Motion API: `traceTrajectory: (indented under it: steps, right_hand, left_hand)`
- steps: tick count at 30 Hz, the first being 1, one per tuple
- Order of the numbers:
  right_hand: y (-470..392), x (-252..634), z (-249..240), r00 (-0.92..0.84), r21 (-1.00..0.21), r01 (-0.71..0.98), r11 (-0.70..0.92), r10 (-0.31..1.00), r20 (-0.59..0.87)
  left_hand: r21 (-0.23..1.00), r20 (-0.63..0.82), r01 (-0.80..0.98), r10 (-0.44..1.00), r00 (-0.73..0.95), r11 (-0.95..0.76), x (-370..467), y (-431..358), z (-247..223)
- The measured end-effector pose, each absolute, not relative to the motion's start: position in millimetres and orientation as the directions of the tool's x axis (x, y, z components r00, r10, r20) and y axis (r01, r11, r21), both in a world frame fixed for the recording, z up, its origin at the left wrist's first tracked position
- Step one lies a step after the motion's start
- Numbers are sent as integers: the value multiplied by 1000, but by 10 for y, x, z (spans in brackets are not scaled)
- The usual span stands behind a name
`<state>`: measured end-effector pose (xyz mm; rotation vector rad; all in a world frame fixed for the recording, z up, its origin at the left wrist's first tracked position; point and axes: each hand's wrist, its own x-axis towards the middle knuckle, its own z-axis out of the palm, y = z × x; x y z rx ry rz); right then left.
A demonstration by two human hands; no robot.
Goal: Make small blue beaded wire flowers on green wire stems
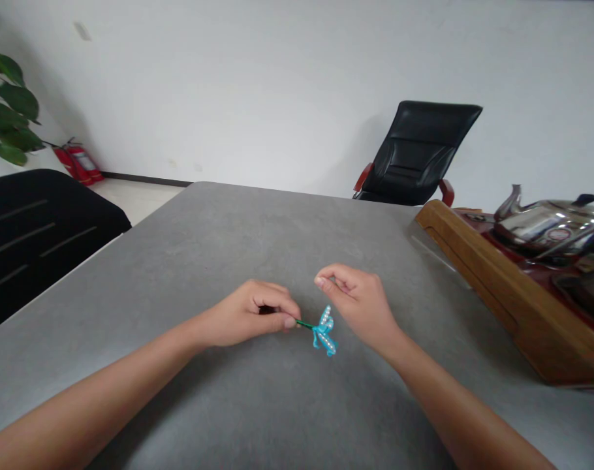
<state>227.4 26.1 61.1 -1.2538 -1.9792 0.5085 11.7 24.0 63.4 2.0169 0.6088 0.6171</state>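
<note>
Plainly pinching blue flower point(325, 333) by green stem point(305, 324) at left hand's point(243, 315) 3 o'clock, stem end hidden inside grasp. Holding right hand point(363, 303) loosely curled at flower's 2 o'clock; impossible to tell if gripping anything. Cropped at 3 o'clock: kettle point(551, 225).

A shiny steel kettle point(546, 225) sits on a brown wooden tray point(487, 284) at the grey stone-look counter's point(203, 248) right. Beyond stands a black padded chair with reddish-brown arms point(419, 153); far left, red cylindrical fire extinguishers point(78, 164) and a broad-leaved green plant point(15, 101).
</note>
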Motion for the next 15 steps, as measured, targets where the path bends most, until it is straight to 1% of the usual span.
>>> traceTrajectory:
  steps: [2, 5, 6, 8, 11, 13, 15]
  right_hand:
    - [297, 2258, 515, -265, -738, 555, 385, 922, 281]
    - [310, 2225, 401, -347, -830, 445, 336, 919, 186]
    - [306, 2212, 375, -374, -841, 417, 344, 909, 186]
    - [296, 2183, 337, -401, -830, 392, 396, 886, 233]
    - [303, 2136, 279, -383, -812, 355, 464, 864, 326]
    - [326, 2109, 224, -382, -857, 287, 428, 872, 307]
    - [350, 2097, 166, -393, -912, 229, 339, 890, 232]
  left_hand:
    - [879, 199, 174, 673, 712, -444, 106, 253, 636]
    - [893, 241, 149, 729, 640, -425, 101, 269, 630]
    - [898, 255, 132, 742, 620, -419, 103, 271, 624]
    - [925, 259, 73, 758, 599, -374, 112, 268, 608]
    - [979, 176, -26, 772, 610, -203, 136, 249, 575]
    - [993, 113, -40, 775, 622, -112, 151, 234, 557]
    - [995, 85, -15, 779, 621, -96, 164, 224, 550]
